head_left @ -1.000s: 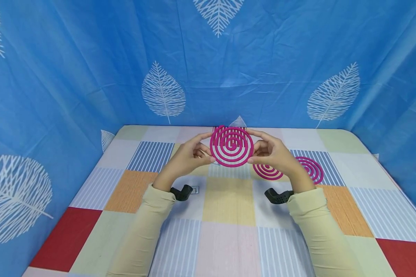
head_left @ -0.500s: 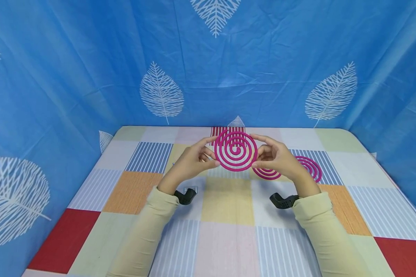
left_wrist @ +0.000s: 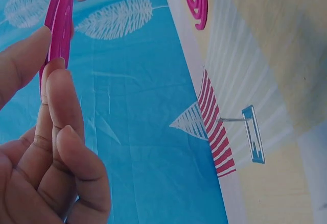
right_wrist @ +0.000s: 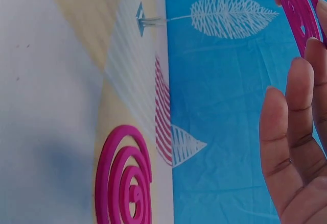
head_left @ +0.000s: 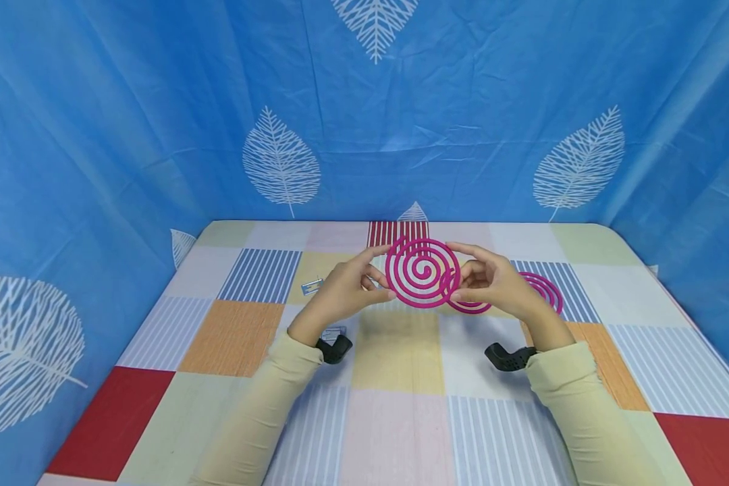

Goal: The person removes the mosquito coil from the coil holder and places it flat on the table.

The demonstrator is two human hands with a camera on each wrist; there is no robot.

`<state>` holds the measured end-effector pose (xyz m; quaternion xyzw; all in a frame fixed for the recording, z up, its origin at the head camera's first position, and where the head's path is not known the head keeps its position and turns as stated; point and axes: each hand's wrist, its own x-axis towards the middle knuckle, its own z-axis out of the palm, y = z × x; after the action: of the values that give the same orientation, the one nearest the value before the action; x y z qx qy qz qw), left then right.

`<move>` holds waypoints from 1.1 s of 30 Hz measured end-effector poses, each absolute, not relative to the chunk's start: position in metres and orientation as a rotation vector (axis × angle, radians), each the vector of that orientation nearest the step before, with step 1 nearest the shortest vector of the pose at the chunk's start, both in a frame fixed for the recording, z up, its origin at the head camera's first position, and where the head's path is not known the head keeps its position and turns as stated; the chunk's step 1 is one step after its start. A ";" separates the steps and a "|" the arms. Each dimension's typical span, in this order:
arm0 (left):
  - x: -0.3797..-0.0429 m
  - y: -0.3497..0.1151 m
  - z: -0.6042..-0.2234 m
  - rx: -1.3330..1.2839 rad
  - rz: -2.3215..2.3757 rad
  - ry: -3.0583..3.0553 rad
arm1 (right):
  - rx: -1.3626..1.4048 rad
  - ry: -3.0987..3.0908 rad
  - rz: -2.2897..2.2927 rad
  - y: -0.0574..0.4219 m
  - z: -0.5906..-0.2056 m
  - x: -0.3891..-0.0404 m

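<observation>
A pink mosquito coil (head_left: 425, 272) is held up above the table, its spiral face turned to the head view. My left hand (head_left: 347, 285) pinches its left rim between thumb and fingertips; my right hand (head_left: 492, 282) pinches the right rim the same way. Seen nearly edge-on, the held coil (left_wrist: 60, 25) shows its turns close together in the left wrist view. Below and behind the right hand lies a second pink coil (right_wrist: 104, 183), partly hidden in the head view. A third coil (head_left: 547, 289) lies further right, partly covered by the right wrist.
Two small metal coil stands lie left of centre: one stand (head_left: 312, 287) beyond the left hand, another stand (head_left: 334, 333) beside the left wrist. A patchwork cloth (head_left: 397, 351) covers the table. A blue leaf-patterned curtain (head_left: 462, 101) hangs behind.
Both hands have shifted right and slightly down, carrying the coil with them. The stand beyond the left hand has come into view. The coils on the table have stayed put.
</observation>
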<state>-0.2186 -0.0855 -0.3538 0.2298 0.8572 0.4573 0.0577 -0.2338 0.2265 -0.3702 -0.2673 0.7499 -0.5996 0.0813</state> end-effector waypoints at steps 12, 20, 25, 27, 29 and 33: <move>-0.218 -0.071 -0.360 0.712 1.344 2.594 | -0.736 2.278 -1.718 0.241 -0.375 -0.229; -0.216 -0.062 -0.362 0.685 1.328 2.573 | -0.723 2.287 -1.676 0.251 -0.378 -0.228; -0.216 -0.055 -0.362 0.669 1.305 2.563 | -0.733 2.289 -1.676 0.257 -0.381 -0.227; -0.216 -0.052 -0.362 0.673 1.295 2.561 | -0.740 2.296 -1.678 0.260 -0.382 -0.226; -0.217 -0.050 -0.363 0.681 1.289 2.563 | -0.742 2.295 -1.683 0.262 -0.383 -0.225; -0.217 -0.046 -0.366 0.703 1.302 2.553 | -0.748 2.285 -1.696 0.267 -0.385 -0.224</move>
<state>-0.2175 -0.0464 -0.3659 0.2372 0.8613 0.4391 0.0956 -0.2244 0.2666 -0.3852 -0.2528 0.7728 -0.5735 0.0993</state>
